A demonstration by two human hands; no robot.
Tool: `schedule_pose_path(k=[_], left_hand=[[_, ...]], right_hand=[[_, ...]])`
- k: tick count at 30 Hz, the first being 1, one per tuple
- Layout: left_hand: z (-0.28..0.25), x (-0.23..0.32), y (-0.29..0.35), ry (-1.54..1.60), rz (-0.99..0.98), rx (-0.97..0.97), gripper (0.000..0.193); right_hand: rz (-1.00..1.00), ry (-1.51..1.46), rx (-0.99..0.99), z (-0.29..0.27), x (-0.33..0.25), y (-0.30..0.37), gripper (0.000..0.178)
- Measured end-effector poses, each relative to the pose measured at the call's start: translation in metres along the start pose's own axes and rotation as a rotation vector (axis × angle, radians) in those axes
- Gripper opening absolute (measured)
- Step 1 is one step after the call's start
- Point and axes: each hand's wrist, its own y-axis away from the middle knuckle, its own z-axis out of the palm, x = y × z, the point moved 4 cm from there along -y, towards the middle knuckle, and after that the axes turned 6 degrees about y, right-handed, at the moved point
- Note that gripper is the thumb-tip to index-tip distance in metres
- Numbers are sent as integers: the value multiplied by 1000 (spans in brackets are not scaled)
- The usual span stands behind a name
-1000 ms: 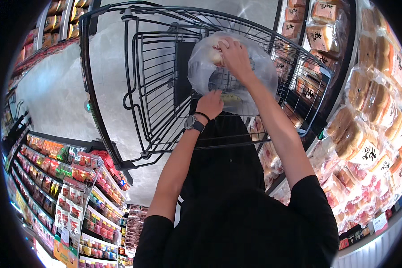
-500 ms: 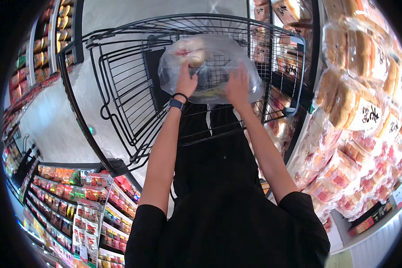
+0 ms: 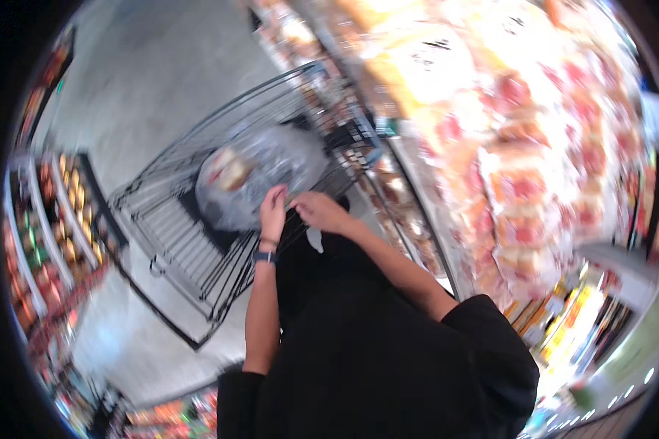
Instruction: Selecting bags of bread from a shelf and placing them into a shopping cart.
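A large translucent plastic bag (image 3: 282, 157) lies in the black wire shopping cart (image 3: 176, 249) in front of me. Inside it, towards its left, is a pale packaged item with red print, probably bread (image 3: 231, 172). At the bag's near edge my two hands come close together. My left hand (image 3: 272, 211), with a dark watch and band on its wrist, pinches the edge with fingers pressed together. Just to its right, my right hand (image 3: 324, 214) has its fingers curled and closed on the bag's edge too. Motion blur softens the fingertips.
To the right rises a tall display of wrapped bread loaves (image 3: 523, 190), close beside the cart. Shelves of jars and packs (image 3: 69, 212) stand at the left. Grey floor (image 3: 154, 80) runs beyond the cart. Colourful packets (image 3: 172, 417) show at the lower left.
The view has turned to the right, so cart and bag now sit further left and slanted. My hands, spread apart on the bag before, have come together at its near edge.
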Motion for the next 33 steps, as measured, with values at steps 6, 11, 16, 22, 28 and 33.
schedule_pose_path(k=[6, 11, 16, 22, 28, 33], left_hand=[[80, 71, 45, 171, -155, -148, 31], [166, 136, 62, 112, -131, -440, 36], [255, 175, 79, 91, -91, -688, 36], [314, 168, 117, 95, -98, -787, 34], [310, 135, 140, 113, -170, -686, 35], [293, 135, 147, 182, -159, -578, 34]], right_hand=[[29, -43, 238, -112, -6, 88, 19], [123, -26, 686, -261, -47, 178, 18], [304, 258, 1335, -394, -50, 272, 30], [468, 663, 1275, -483, 5, 297, 47], [613, 598, 912, -519, 29, 280, 53], [581, 634, 844, -517, 26, 278, 36]])
